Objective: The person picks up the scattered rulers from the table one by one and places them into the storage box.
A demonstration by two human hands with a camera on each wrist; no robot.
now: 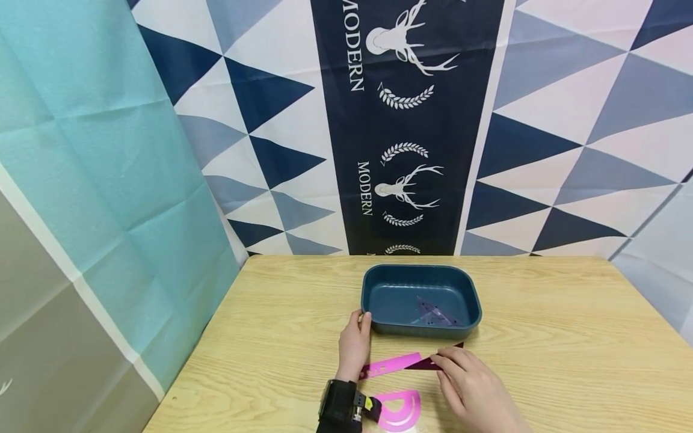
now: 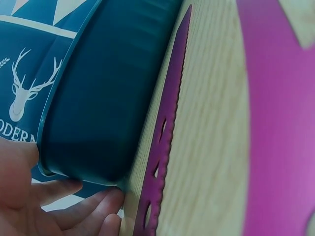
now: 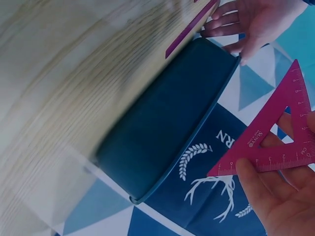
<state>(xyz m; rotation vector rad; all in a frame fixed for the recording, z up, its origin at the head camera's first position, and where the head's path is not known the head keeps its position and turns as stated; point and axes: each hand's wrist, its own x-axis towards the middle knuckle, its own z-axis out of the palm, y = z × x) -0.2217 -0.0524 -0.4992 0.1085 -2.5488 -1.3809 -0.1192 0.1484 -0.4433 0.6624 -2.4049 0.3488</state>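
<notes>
My left hand [image 1: 354, 346] holds the near left corner of a dark blue plastic bin [image 1: 422, 330], thumb at the rim and fingers against the outer end wall. A pink triangular set square [image 3: 246, 151] is pinched between the thumb and fingers of my right hand [image 1: 476, 385], in front of the bin's near right side. Inside the bin lie clear purple drawing pieces [image 1: 437, 314], at least one triangular. A pink ruler [image 2: 165, 142] with cut-out holes and a wavy edge rests on the table before the bin. Nearer, by my left wrist, is a pink protractor [image 1: 409, 415].
The wood-grain table [image 1: 568, 337] extends to both sides of the bin. A patterned cloth [image 1: 411, 120] with deer heads hangs behind it, and a turquoise and grey cloth [image 1: 108, 180] hangs along the left. A black wrist camera strap [image 1: 341, 403] sits beside the protractor.
</notes>
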